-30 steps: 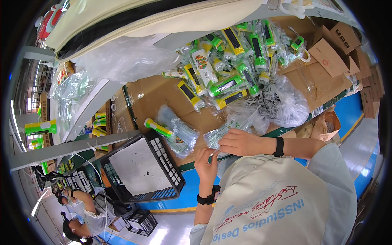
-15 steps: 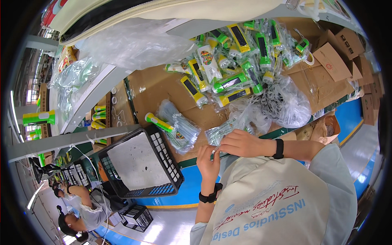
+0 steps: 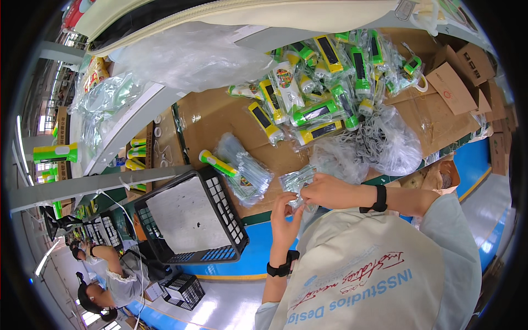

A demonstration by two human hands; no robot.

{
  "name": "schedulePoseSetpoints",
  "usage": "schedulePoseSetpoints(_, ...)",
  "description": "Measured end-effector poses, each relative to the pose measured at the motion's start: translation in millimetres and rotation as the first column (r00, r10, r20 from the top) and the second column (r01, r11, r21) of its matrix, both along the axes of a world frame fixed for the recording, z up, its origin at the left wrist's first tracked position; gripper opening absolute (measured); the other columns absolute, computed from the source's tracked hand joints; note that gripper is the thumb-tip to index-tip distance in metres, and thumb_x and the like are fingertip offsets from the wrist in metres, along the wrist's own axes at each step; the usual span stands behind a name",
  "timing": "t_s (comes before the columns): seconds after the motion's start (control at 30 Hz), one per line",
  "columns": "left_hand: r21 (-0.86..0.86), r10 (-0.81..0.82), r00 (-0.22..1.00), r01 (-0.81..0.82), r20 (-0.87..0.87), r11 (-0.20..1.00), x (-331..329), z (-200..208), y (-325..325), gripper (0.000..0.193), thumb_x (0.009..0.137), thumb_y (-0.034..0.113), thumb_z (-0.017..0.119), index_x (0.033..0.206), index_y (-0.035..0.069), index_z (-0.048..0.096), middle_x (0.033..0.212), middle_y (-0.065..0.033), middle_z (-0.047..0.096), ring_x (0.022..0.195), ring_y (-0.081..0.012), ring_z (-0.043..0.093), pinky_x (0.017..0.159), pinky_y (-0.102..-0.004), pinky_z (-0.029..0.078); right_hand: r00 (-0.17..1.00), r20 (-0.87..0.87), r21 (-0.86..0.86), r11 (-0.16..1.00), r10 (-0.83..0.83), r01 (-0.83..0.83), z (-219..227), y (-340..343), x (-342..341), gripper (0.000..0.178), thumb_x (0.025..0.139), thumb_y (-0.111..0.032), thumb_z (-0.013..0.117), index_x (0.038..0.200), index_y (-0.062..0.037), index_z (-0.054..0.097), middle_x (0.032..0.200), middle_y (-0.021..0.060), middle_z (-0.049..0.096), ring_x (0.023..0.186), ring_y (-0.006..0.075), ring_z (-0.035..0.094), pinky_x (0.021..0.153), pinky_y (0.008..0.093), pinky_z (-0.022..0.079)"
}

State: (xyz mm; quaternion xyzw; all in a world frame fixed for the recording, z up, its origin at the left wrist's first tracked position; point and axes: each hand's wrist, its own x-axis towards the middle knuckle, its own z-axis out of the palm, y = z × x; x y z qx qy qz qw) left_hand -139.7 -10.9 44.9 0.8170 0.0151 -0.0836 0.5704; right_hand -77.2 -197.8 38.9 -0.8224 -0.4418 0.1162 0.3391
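My hands meet at the near edge of the cardboard-covered bench, close in front of my body. My left hand has its thumb and fingers curled toward each other around something small that I cannot make out. Against its fingertips, my right hand is closed with its fingers bent down; what it pinches is hidden. A clear plastic packet with thin pale contents lies just beyond the fingers. Left of it are a bundle of clear plastic bags and a yellow-green flashlight.
Bagged flashlights with dark panels are heaped at the far side. A bag of grey cords lies right of my hands. At left stands a black crate; cardboard boxes stand far right. Another person sits lower left.
My hands have shifted slightly; the left fingers are more curled and spread, and the right fingers have bent down toward them. The small white piece between them earlier no longer shows plainly.
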Motion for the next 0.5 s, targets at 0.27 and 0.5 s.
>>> schedulePoseSetpoints(0.27,-0.489,-0.112,0.919,-0.095,-0.377,0.867,-3.7,16.8,43.1,0.031,0.081,-0.003,0.061,0.109,0.000,0.050,0.111,-0.0048,0.052,0.085,-0.0090,0.055,0.065,-0.0200,0.045,0.566,-0.807,0.122,0.985,0.171,-0.123,23.2,25.2,20.2,0.017,0.095,-0.020,0.046,0.095,-0.0032,0.049,0.079,0.0075,0.060,0.068,0.0188,0.064,0.058,0.0350,0.047)
schedulePoseSetpoints(0.5,-0.625,-0.224,0.823,-0.190,-0.522,0.757,-8.5,2.9,79.8,0.032,0.080,0.004,0.062,0.109,0.002,0.048,0.104,-0.0041,0.052,0.085,-0.0084,0.055,0.071,-0.0219,0.044,-0.286,-0.881,0.402,0.915,0.376,-0.036,-12.4,51.1,17.3,0.032,0.096,-0.018,0.043,0.122,0.0002,0.047,0.121,0.0130,0.056,0.096,0.0267,0.064,0.076,0.0348,0.054)
